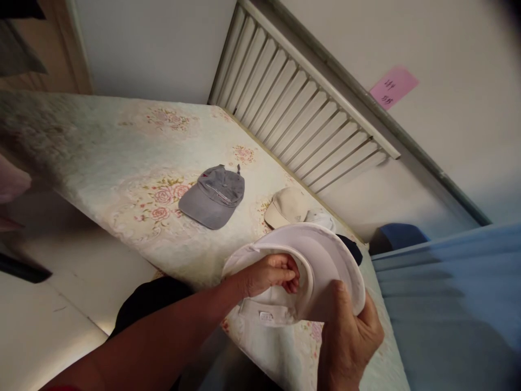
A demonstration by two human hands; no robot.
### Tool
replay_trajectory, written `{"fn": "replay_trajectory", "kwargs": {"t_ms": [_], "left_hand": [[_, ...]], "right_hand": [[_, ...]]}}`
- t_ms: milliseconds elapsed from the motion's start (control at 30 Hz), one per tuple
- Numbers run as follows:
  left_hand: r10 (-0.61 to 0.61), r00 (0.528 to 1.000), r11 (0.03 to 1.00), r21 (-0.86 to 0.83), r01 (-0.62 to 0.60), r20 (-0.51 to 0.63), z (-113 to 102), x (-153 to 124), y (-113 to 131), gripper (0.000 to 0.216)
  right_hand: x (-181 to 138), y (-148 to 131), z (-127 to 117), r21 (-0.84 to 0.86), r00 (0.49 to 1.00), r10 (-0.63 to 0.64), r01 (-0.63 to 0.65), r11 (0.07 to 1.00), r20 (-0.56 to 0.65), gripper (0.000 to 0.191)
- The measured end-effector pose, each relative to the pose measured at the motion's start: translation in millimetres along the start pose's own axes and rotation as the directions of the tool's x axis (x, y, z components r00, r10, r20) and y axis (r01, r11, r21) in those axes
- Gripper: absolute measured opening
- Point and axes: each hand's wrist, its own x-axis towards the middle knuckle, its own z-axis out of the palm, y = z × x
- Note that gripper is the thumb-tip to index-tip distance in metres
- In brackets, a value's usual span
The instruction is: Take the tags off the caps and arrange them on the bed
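A white wide-brimmed hat (336, 255) is held above the bed with its inside facing me, and a small label (266, 316) shows on its inner band. My right hand (352, 331) grips the brim at its right edge, thumb on the near face. Inside the crown's opening is my left hand (277, 271), its fingers curled, with nothing visible in them. Past the hat lie a beige cap (288, 206), a whitish cap (320, 219) and a dark cap (350, 247), the last two partly hidden. A grey cap (215, 194) rests farther left.
Flowered fabric covers the bed (101, 146). A white radiator (293, 92) runs along the wall behind it, with a pink note (394, 87) above. At the right hangs a blue curtain (451, 304), near a dark blue object (401, 237).
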Motion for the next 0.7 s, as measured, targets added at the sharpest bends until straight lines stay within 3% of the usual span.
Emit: {"fn": "replay_trajectory", "kwargs": {"t_ms": [200, 400, 500, 600, 700], "left_hand": [[-0.105, 0.992, 0.986, 0.133, 0.096, 0.064, 6, -3, -8, 0.014], [-0.085, 0.996, 0.982, 0.167, 0.086, -0.015, 6, -1, -6, 0.012], [-0.071, 0.997, 0.982, 0.175, 0.070, 0.002, 8, -4, -5, 0.010], [-0.119, 0.992, 0.966, 0.235, 0.106, 0.046, 12, -9, -8, 0.009], [-0.159, 0.987, 0.933, 0.329, 0.145, 0.016, 13, -16, -13, 0.010]], "right_hand": [[-6, -2, 6, 0.032, 0.999, -0.039, 0.038, 0.999, 0.021, 0.042], [2, 8, 6, -0.010, 0.999, -0.032, 0.032, 0.999, 0.011, 0.045], [3, 4, 5, -0.022, 0.998, -0.052, 0.053, 0.998, 0.031, 0.041], [5, -4, 2, -0.048, 0.997, -0.066, 0.068, 0.997, 0.047, 0.036], [8, -10, -6, -0.065, 0.997, -0.047, 0.051, 0.997, 0.060, 0.036]]}}
